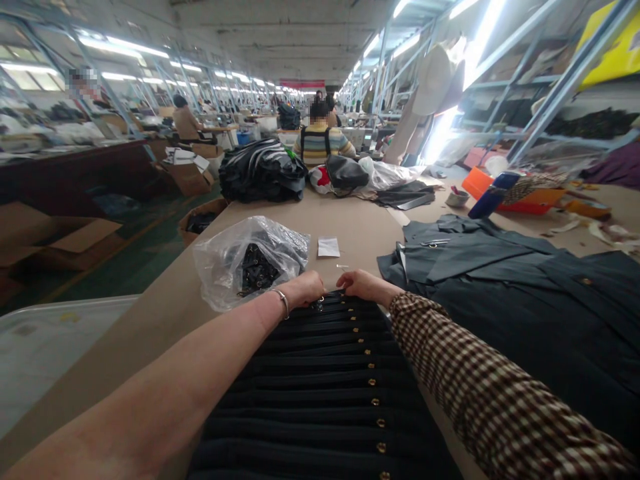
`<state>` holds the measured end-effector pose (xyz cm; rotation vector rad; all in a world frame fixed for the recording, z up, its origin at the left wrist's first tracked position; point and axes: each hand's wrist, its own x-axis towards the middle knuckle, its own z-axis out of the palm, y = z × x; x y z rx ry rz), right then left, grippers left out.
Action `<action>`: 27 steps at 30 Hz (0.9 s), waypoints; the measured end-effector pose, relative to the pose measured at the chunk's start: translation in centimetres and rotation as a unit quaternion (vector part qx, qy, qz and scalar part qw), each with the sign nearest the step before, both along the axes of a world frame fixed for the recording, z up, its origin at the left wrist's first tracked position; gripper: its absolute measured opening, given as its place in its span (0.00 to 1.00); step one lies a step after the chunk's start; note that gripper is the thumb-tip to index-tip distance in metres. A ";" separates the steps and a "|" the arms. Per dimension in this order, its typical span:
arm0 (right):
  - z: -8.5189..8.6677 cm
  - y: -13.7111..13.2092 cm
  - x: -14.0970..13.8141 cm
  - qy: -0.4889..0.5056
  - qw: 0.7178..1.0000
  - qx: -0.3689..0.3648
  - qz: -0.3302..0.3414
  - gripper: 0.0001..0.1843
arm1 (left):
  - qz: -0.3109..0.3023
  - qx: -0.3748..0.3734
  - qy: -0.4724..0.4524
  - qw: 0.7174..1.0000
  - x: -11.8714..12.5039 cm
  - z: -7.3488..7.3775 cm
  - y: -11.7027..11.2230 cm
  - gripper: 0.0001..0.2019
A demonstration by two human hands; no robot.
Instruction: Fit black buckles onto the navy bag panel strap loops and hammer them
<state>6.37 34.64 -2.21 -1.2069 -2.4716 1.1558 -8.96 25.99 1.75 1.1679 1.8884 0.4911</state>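
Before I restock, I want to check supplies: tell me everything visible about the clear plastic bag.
The plastic bag looks thin, clear and crinkled, slumped on the brown table. Black pieces with metallic rings show inside. It lies left of a white paper square, close to the left hand; whether they touch is unclear.

a silvery bracelet on one wrist, a checked sleeve on the other arm
just behind the left hand, the bracelet is a thin, shiny, rounded band; farther back from that hand the forearm is bare as far as it shows. just behind the right hand, small checks of dark brown and cream begin at a gathered cuff, and the sleeve widens farther back, loose and softly creased.
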 end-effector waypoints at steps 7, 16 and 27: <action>2.6 -4.9 -0.3 0.105 0.993 0.024 -0.041 0.08 | 0.046 0.037 -0.031 0.998 -0.3 1.8 -1.4 0.06; 2.4 -8.8 -1.6 0.316 0.916 -0.227 -0.100 0.11 | 0.124 0.102 -0.121 0.980 1.0 2.0 -2.7 0.06; 3.3 -4.6 1.4 0.234 0.941 -0.205 -0.134 0.10 | 0.038 0.037 -0.129 0.990 0.2 1.9 -3.1 0.10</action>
